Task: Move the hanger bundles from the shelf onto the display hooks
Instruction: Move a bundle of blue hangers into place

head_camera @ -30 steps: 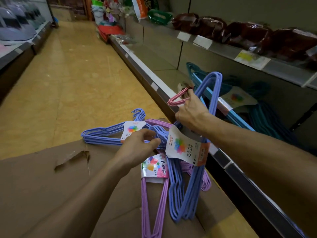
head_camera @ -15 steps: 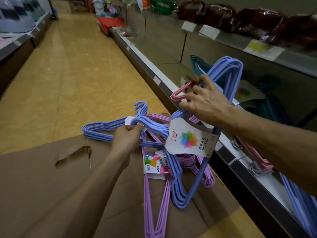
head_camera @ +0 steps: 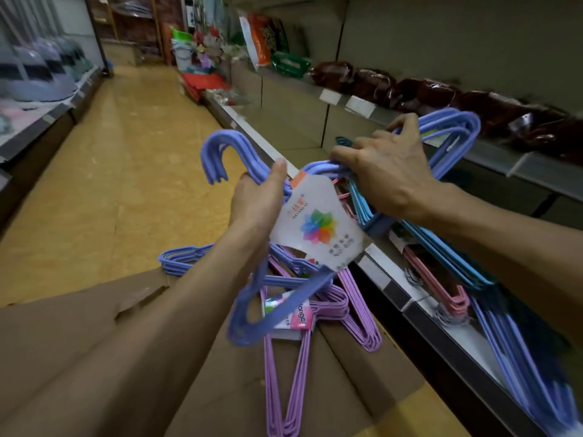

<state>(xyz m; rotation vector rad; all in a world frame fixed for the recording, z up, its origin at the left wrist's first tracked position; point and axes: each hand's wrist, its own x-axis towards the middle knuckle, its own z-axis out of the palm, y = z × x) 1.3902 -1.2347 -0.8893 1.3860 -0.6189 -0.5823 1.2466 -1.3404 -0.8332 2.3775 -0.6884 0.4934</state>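
Note:
A periwinkle-blue hanger bundle [head_camera: 243,159] with a white flower label [head_camera: 318,225] is held up between both hands above a cardboard box [head_camera: 94,326]. My left hand [head_camera: 257,203] grips it just below the hooks. My right hand [head_camera: 388,175] clasps its upper shoulder near the shelf. On the box lie a purple hanger bundle [head_camera: 293,367] with a pink label and another blue bundle [head_camera: 183,258]. Light blue [head_camera: 441,247], pink [head_camera: 441,291] and blue [head_camera: 517,357] bundles lie on the low shelf at the right.
A grey shelf rail [head_camera: 388,288] with price tags runs along the right. The upper shelf holds dark red-brown packages [head_camera: 441,93]. A yellow floor aisle [head_camera: 110,184] stretches ahead, with shelving on the left and goods stacked at the far end.
Both hands have lifted the blue bundle higher and tilted it, hooks now pointing up-left. My left hand shifted from the bundle on the box to the raised bundle's neck. The view tilted up.

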